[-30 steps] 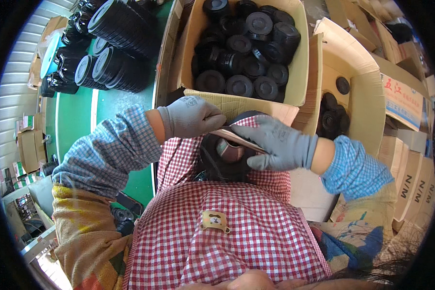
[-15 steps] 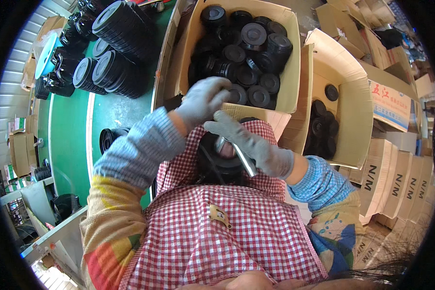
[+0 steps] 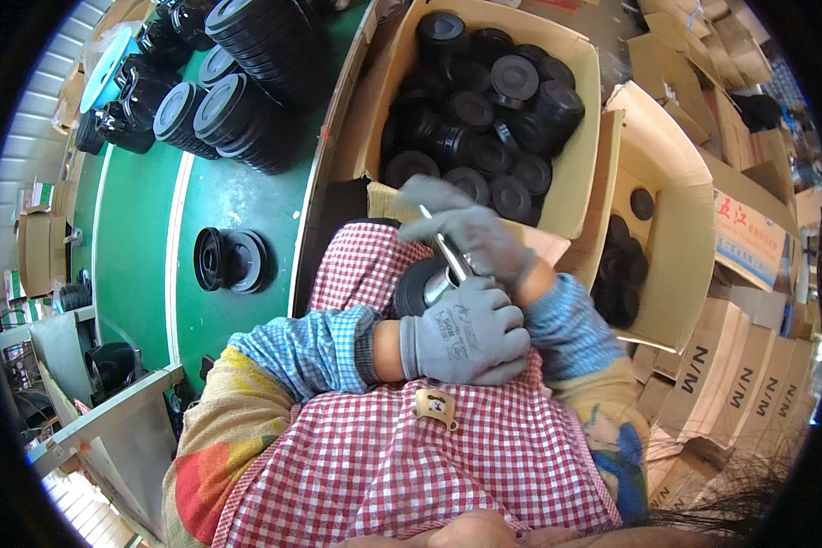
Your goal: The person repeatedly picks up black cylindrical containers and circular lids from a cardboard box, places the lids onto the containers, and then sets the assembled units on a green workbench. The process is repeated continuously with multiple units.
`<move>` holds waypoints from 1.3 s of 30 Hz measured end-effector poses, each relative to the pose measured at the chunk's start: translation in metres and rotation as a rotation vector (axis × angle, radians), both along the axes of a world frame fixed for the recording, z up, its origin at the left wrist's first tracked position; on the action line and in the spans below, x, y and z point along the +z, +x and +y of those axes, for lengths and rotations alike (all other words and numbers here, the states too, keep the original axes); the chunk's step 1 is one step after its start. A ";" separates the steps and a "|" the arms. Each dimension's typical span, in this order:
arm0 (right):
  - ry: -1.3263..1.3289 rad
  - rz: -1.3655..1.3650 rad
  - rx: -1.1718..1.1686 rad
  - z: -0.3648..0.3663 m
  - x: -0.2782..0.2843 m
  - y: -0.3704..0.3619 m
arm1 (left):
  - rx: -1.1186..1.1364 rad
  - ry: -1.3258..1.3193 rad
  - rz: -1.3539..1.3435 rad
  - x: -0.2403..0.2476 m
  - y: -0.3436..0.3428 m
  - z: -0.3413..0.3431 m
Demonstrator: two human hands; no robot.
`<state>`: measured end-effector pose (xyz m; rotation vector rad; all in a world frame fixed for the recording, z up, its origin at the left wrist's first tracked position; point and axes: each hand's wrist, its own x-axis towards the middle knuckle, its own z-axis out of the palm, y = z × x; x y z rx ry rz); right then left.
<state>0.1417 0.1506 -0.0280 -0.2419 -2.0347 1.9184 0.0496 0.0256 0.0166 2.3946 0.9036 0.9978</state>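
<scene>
My left hand (image 3: 466, 333), in a grey glove, is closed in a fist low over my lap. The lower end of a shiny metal bar-like tool (image 3: 449, 257) runs into this fist, by the thumb. My right hand (image 3: 475, 236), also gloved, lies across the tool's upper part; motion smears its fingers. Beneath both hands, a round black part (image 3: 414, 287) with a silvery middle rests on my checked apron (image 3: 365, 265). The hands cover much of it.
Ahead stands a cardboard box (image 3: 579, 187) of round black parts. Another box (image 3: 680, 265) with similar parts is to its right. On the green table (image 3: 219, 196) at left are stacked black discs (image 3: 233, 105) and two round black pieces (image 3: 245, 260). Flat cartons (image 3: 703, 365) lean at right.
My left hand has come down and right, from the near box's edge to the tool. My right hand has moved slightly up. Two round pieces on the table are now uncovered.
</scene>
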 end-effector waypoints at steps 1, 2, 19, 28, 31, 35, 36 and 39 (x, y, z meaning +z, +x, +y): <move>0.156 0.154 -0.032 -0.004 -0.004 -0.017 | 0.010 -0.031 -0.027 0.000 0.000 0.002; 0.209 0.181 -0.010 0.003 -0.012 -0.016 | -0.037 -0.063 -0.049 0.000 -0.003 0.006; 0.214 -0.223 -1.184 0.031 -0.048 0.084 | 0.596 -0.177 0.413 -0.010 -0.152 -0.077; -0.300 -0.417 -0.700 0.046 -0.022 0.013 | 0.547 -0.493 0.114 -0.043 -0.107 -0.135; -0.071 -0.468 -0.560 0.053 -0.014 -0.047 | 0.562 -1.121 -0.619 0.006 -0.155 -0.159; 0.419 -0.593 -0.298 0.016 -0.012 -0.138 | 0.907 -1.009 -0.890 0.100 -0.268 -0.210; 0.438 -0.624 -0.280 0.001 -0.021 -0.166 | 0.952 -0.894 -0.835 0.109 -0.300 -0.222; 0.598 -0.713 -0.323 -0.046 -0.041 -0.239 | 1.311 -0.314 0.423 0.084 -0.400 -0.220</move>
